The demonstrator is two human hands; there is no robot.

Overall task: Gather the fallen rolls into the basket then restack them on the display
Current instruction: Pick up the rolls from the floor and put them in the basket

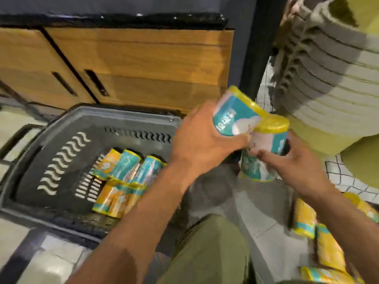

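Left hand (203,138) clasps a teal-and-yellow plastic-wrapped roll (233,117), right hand (297,167) grips a second roll (272,140), grey plastic basket (127,119) lying left of both.

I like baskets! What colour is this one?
The basket is dark grey, seen best in the head view.

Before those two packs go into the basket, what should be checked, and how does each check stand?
1. Left hand grips the upper teal-and-yellow wrapped roll pack: ok.
2. Right hand holds the lower teal-and-yellow roll pack: ok.
3. Grey plastic basket has bare bottom beside its rolls: ok.
4. All fallen rolls gathered: not ok, orange-and-yellow wrapped packs lie on the floor.
5. Held wrapping intact: cannot tell, blurred.
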